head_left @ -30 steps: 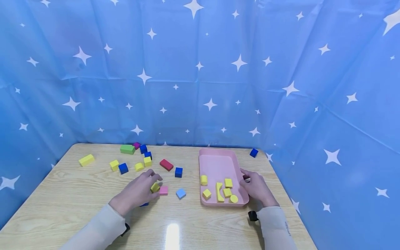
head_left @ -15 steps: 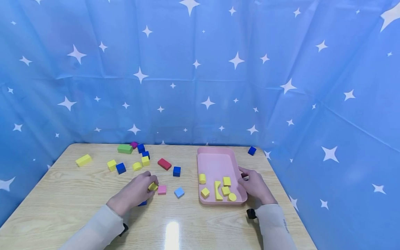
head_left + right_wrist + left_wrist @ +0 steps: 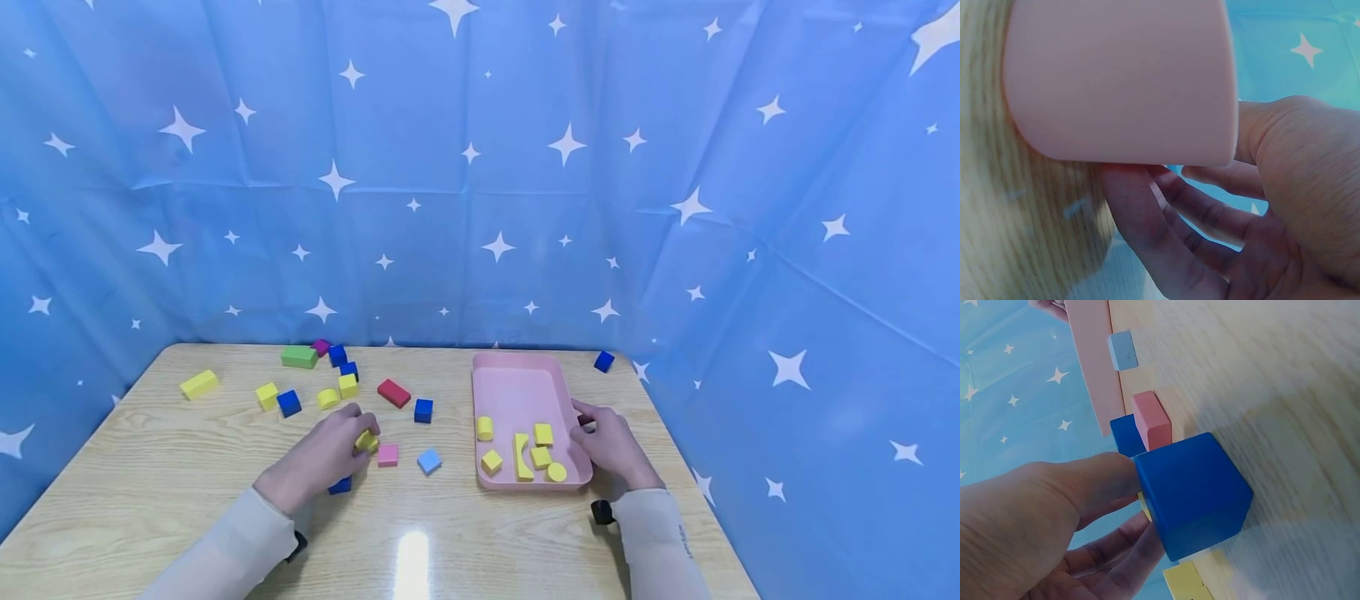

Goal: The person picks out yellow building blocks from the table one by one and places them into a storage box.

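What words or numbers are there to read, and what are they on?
No readable words or numbers.
Light grey fabric sleeve on the right arm: small dark marks, maybe letters, too small to read.
Pink rectangular tray and dark-blue cube: no writing shows.

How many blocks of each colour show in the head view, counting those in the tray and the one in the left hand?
Yellow blocks: 11 (6 in the pink tray, 1 in the left hand's grip)
Dark blue blocks: 6
Light blue block: 1
Green block: 1
Purple block: 1
Red block: 1
Pink block: 1
Total: 22
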